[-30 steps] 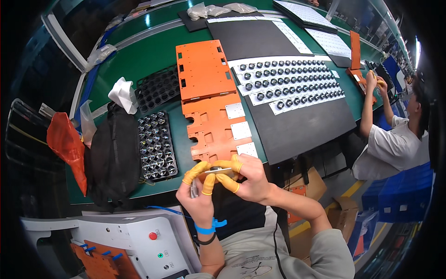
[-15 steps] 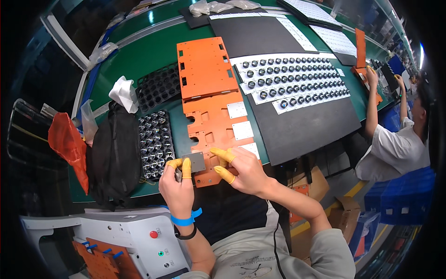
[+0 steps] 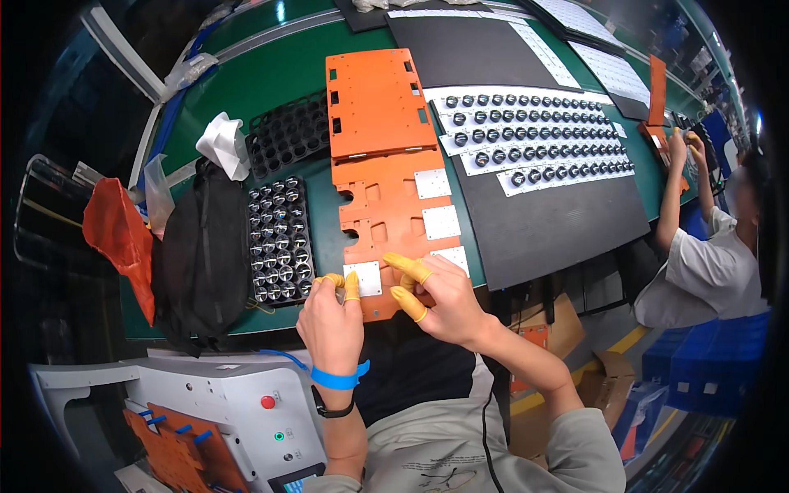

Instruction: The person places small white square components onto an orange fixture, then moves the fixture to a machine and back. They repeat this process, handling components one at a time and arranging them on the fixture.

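In front of me lies an orange hinged fixture, its lid [image 3: 380, 103] folded back and its base [image 3: 355, 177] facing up. A small white square plate [image 3: 370, 279] with holes is at the near left part of the base. My left hand [image 3: 331, 324], in yellow finger cots, pinches this plate at its lower left edge. My right hand [image 3: 450, 302], also with yellow finger cots, hovers just right of it, thumb and forefinger apart and holding nothing. Three similar white plates sit down the base's right side: a far one [image 3: 432, 183], a middle one [image 3: 441, 223] and a near one [image 3: 456, 257], partly behind my right hand.
Left of the fixture stand a tray of black knobs [image 3: 279, 238] and a black tray [image 3: 283, 135]. White strips with rows of knobs [image 3: 526, 135] lie on a black board [image 3: 559, 218] at right. A black bag [image 3: 205, 255] sits left. A co-worker [image 3: 699, 263] works far right.
The plate, which looked grey and tilted, now shows white and lies flatter over the base. My left hand has shifted right with it. The scene has moved slightly in view.
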The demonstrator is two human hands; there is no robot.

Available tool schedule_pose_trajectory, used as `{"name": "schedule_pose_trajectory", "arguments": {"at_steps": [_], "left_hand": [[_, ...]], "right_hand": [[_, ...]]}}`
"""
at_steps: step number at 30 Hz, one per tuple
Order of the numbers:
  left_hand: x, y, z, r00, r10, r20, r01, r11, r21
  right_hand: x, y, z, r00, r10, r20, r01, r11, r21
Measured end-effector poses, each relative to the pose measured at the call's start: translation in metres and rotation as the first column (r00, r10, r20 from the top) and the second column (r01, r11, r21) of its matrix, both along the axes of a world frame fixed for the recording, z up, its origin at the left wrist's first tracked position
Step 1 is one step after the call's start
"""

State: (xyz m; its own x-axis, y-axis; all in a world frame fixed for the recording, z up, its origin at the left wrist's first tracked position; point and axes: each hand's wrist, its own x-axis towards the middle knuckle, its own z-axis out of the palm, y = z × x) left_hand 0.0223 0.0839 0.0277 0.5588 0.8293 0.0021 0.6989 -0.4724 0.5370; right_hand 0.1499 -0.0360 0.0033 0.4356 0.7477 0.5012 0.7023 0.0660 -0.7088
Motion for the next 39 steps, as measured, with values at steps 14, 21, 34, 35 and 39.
{"name": "schedule_pose_trajectory", "arguments": {"at_steps": [14,21,34,35,39], "left_hand": [[-0.021,-0.017,-0.014,0.982,0.086,0.171,-0.066,0.991,-0.117],[-0.052,-0.034,-0.007,0.955,0.157,0.253,-0.086,0.959,-0.269],[-0.109,-0.025,-0.032,0.325,0.759,0.564,0.779,0.123,-0.615],[-0.108,-0.026,-0.034,0.314,0.769,0.557,0.814,0.084,-0.574],[-0.101,-0.039,-0.040,0.370,0.759,0.535,0.841,-0.029,-0.540]], "right_hand": [[-0.008,0.031,0.014,0.992,0.103,0.069,-0.106,0.994,0.032],[0.013,0.113,0.029,0.977,0.057,0.204,-0.035,0.993,-0.109],[0.030,0.204,0.017,0.912,0.002,0.411,0.179,0.899,-0.400],[0.030,0.206,0.015,0.913,-0.007,0.408,0.183,0.900,-0.395],[0.031,0.209,0.009,0.924,-0.017,0.382,0.181,0.900,-0.397]]}}
